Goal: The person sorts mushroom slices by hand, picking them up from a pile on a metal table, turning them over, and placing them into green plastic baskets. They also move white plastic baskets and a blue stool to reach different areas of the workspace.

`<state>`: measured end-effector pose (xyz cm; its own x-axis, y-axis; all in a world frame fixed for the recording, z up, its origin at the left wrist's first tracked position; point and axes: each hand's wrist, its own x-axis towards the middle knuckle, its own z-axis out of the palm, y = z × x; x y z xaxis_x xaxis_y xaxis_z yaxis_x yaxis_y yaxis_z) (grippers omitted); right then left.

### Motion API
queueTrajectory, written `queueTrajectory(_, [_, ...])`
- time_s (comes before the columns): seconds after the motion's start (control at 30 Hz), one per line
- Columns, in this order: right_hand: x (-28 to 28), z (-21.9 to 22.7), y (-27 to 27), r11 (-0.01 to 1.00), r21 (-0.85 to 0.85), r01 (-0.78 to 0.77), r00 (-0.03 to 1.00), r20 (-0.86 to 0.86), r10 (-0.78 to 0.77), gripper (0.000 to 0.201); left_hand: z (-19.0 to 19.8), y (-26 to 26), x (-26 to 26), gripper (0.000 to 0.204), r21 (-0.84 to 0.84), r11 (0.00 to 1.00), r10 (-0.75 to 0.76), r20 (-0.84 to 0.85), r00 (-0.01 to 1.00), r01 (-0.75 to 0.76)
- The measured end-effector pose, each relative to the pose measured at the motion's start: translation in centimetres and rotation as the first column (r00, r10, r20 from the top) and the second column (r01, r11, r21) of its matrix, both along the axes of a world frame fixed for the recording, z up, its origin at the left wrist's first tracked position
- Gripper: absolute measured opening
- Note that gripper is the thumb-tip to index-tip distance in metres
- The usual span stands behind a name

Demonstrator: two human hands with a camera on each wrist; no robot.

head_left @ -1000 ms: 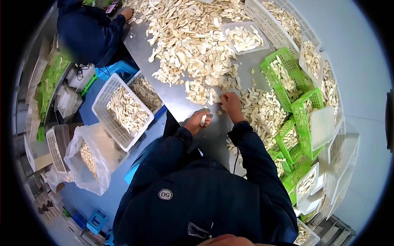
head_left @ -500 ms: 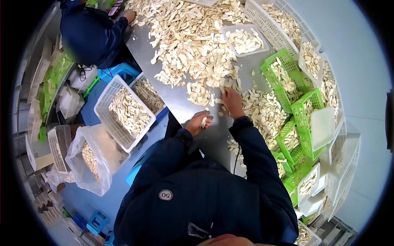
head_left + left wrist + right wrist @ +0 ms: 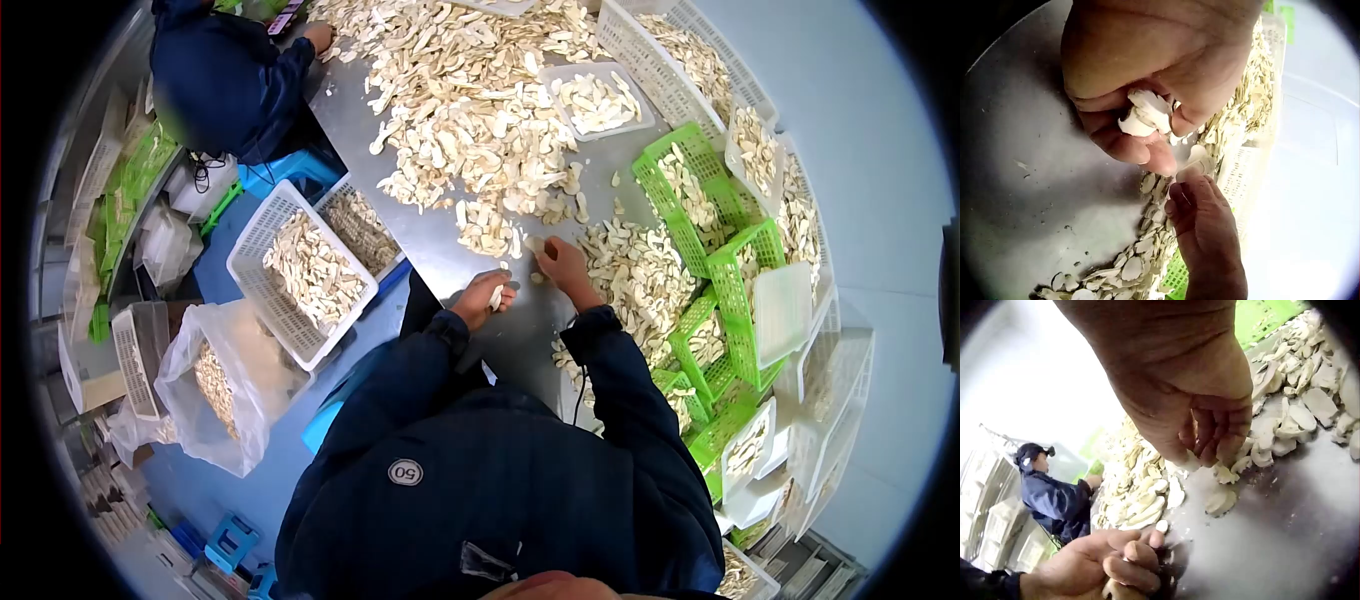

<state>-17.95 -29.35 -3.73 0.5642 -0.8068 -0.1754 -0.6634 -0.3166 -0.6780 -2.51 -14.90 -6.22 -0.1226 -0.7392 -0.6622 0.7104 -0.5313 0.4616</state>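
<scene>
My left hand (image 3: pixel 482 297) is palm up over the steel table, fingers curled round a few pale dried mushroom slices (image 3: pixel 1147 112). Just to its right, my right hand (image 3: pixel 565 265) pinches another mushroom slice (image 3: pixel 536 244) between thumb and fingertips; in the left wrist view that hand (image 3: pixel 1207 231) shows beyond the left fingers. A single loose slice (image 3: pixel 1220 502) lies on the table below the right fingertips. Ahead of both hands spreads a large heap of slices (image 3: pixel 470 110), and a second heap (image 3: pixel 640 280) lies beside the right forearm.
Green baskets (image 3: pixel 745 290) and a white crate (image 3: pixel 665 75) line the right side. A clear tray of slices (image 3: pixel 597 100) stands on the table (image 3: pixel 400 205). Left, below the table edge, are a white basket (image 3: pixel 300 275) and plastic bag (image 3: pixel 215 385). Another person (image 3: pixel 230 85) works at far left.
My right hand reached forward to the edge of the heap, then drew back toward me with a slice in its fingertips. My left hand stays nearly still, holding its slices.
</scene>
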Motion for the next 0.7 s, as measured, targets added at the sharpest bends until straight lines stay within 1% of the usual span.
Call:
queueTrajectory(0.07, [-0.1, -0.3, -0.1, 0.990, 0.136, 0.032, 0.996, 0.083, -0.043, 0.024, 0.2, 0.0, 0.0, 0.021, -0.001, 1.000, 0.007, -0.005, 1.000, -0.007])
queueTrajectory(0.13, [-0.1, -1.2, -0.3, 0.955, 0.293, 0.053, 0.980, 0.168, -0.106, 0.026, -0.2, 0.0, 0.0, 0.022, -0.004, 1.000, 0.007, -0.007, 1.000, -0.007])
queueTrajectory(0.17, [-0.3, -1.6, -0.3, 0.923, 0.376, 0.076, 0.970, 0.189, -0.156, 0.025, -0.5, -0.1, 0.0, 0.023, -0.005, 1.000, 0.006, -0.006, 1.000, -0.006])
queueTrajectory(0.23, [0.2, -0.2, 0.5, 0.836, 0.537, 0.110, 0.941, 0.214, -0.261, 0.025, -0.6, 0.0, 0.0, 0.024, -0.005, 1.000, 0.007, 0.004, 1.000, -0.007])
queueTrajectory(0.27, [0.5, 0.2, 0.9, 0.814, 0.568, 0.117, 0.934, 0.217, -0.285, 0.025, -0.5, 0.0, 0.0, 0.023, -0.003, 1.000, 0.011, 0.013, 1.000, -0.010])
queueTrajectory(0.33, [0.6, 0.2, 1.5, 0.767, 0.629, 0.130, 0.917, 0.218, -0.334, 0.026, -0.6, 0.2, -0.1, 0.023, -0.008, 1.000, 0.022, 0.012, 1.000, -0.022])
queueTrajectory(0.4, [0.5, -0.1, 1.9, 0.774, 0.624, 0.104, 0.923, 0.230, -0.310, 0.027, -0.9, 0.4, -0.1, 0.023, -0.026, 0.999, 0.040, -0.005, 0.999, -0.040])
queueTrajectory(0.5, [0.2, -0.2, 2.6, 0.774, 0.628, 0.082, 0.924, 0.244, -0.295, 0.028, -1.3, 0.8, 0.1, 0.023, -0.068, 0.995, 0.068, -0.099, 0.993, -0.075])
queueTrajectory(0.6, [0.0, 0.4, 3.8, 0.765, 0.641, 0.062, 0.922, 0.257, -0.290, 0.029, -1.1, 1.2, 0.7, 0.022, -0.143, 0.983, 0.077, -0.260, 0.963, -0.117])
queueTrajectory(0.7, [-0.2, 1.0, 5.1, 0.760, 0.648, 0.050, 0.925, 0.258, -0.281, 0.030, 0.4, 1.9, 0.7, 0.019, -0.093, 0.991, 0.092, -0.094, 0.991, -0.101])
